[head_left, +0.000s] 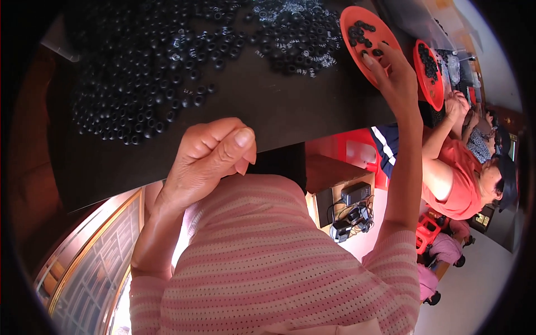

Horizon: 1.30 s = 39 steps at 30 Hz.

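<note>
My left hand [212,153] is closed, held over the near edge of the dark table, thumb pressed against the curled fingers. Whatever those fingers may hold is hidden. My right hand [397,78] reaches over an orange-red plate [349,18] at the table's right side, with thumb and forefinger apart. A small black ring-shaped part [377,52] shows between these fingertips, seemingly resting on the plate. Several more black parts [357,34] lie there. Loose black rings [139,109] cover the table's left and middle, while small pale coils [312,58] are mixed into the pile.
A second orange-red plate [439,92] with black parts stands farther right, near a co-worker in a red shirt [460,184]. Beside my lap a brown box [335,174] stands near black adapters with cables [354,218]. A red stool [363,153] is behind it.
</note>
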Available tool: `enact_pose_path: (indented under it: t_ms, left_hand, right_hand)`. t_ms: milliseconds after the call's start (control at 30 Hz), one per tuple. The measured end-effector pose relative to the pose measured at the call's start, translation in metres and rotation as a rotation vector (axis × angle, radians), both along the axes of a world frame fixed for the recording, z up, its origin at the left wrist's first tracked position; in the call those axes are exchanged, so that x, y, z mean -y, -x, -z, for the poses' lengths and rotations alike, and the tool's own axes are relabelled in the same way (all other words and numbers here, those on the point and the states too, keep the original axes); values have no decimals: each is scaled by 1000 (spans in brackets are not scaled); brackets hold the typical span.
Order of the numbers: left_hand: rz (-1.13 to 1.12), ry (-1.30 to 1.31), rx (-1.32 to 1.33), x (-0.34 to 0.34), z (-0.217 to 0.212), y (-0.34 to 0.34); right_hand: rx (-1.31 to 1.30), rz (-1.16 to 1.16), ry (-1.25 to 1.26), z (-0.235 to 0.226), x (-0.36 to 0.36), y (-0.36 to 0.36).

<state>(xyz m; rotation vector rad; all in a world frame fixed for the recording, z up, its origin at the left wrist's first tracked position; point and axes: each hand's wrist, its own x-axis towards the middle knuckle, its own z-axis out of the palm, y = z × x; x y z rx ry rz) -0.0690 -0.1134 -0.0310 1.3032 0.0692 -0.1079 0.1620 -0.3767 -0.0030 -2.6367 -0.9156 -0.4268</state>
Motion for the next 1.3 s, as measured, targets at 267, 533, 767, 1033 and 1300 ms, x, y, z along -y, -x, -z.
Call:
enact_pose_path:
  t_ms: [267,533,767,1033,1300]
  left_hand:
    - [-9,4,17,-1,0,7]
    - [-63,32,133,3,8,9]
    - [-63,50,176,0,10,9]
    - [-87,171,57,-3,9,11]
    - [-236,327,45,0,14,5]
  right_hand:
    - [-165,-429,-110,3,-90,42]
    - [-111,-551,-48,17,-129,34]
    - [-82,-456,163,15,-151,33]
    - [-182,-559,-144,0,-146,57]
    - [-344,-875,-551,9,-139,111]
